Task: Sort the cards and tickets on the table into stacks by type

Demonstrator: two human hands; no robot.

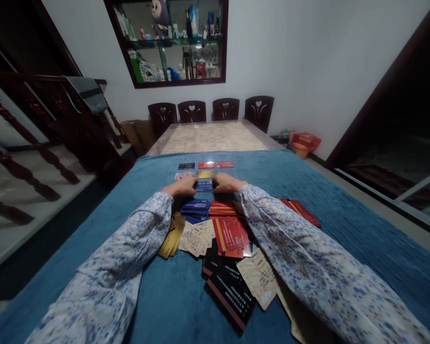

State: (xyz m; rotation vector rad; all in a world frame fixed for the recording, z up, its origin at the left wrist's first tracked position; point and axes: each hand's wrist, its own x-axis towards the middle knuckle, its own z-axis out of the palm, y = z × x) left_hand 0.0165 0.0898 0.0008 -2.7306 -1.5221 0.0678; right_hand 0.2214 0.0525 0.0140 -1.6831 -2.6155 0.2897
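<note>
A blue card (204, 186) lies on the blue cloth (157, 172) between my hands. My left hand (184, 185) grips its left edge, and my right hand (225, 183) is closed at its right edge. Just beyond lie a gold card (205, 174) and a pale card (184, 176), the latter partly behind my left fingers. Farther back is a row with a black card (187, 166) and two red cards (206, 165). Nearer me are loose piles of blue cards (195, 206), red cards (228, 234), gold cards (172, 239), beige cards (197, 236) and black cards (231, 291).
More red cards (303, 211) lie beyond my right forearm. A bare marble tabletop (215, 136) extends past the cloth, with several dark chairs (225, 109) behind it. A railing (32, 162) stands at the left, and an orange bin (301, 149) at the right.
</note>
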